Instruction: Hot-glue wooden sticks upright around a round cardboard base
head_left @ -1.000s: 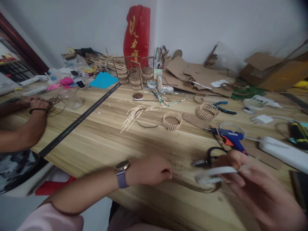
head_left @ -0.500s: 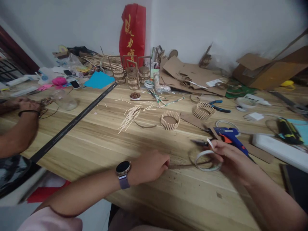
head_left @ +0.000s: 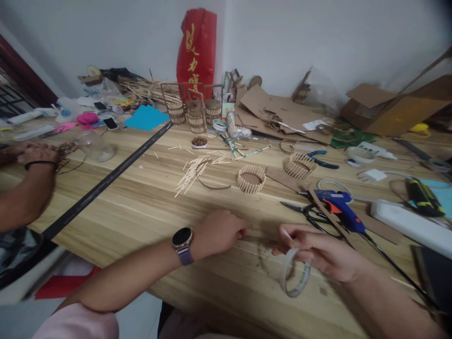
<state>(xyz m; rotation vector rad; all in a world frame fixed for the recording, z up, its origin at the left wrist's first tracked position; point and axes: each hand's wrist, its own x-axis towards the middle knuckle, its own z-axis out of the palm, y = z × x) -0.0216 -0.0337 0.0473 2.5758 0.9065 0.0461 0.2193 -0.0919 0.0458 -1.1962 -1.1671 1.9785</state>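
Note:
My left hand (head_left: 222, 233), with a watch (head_left: 182, 238) on its wrist, is closed above the wooden table (head_left: 148, 207); what its fingers pinch, if anything, is too hidden to make out. To its right, my right hand (head_left: 314, 247) holds a roll of white tape (head_left: 295, 278) that hangs below its fingers. A pale loose end of tape stands up near the thumb. Black scissors (head_left: 312, 216) lie just behind my right hand, beside a blue glue gun (head_left: 341, 209). Two small rings of upright sticks, one nearer (head_left: 250, 179) and one farther right (head_left: 300, 165), stand beyond my hands.
Loose sticks (head_left: 192, 174) lie near a small bowl of brown beads (head_left: 199, 142). Small lidded baskets (head_left: 196, 117) stand behind them. A white power strip (head_left: 409, 226) lies at the right. Another person's hands (head_left: 37, 155) rest at the left, near a clear jar (head_left: 93, 147).
My right hand has moved left and toward me with the tape roll, uncovering the scissors. The brown strip seen between my hands no longer shows clearly. My left hand has barely shifted.

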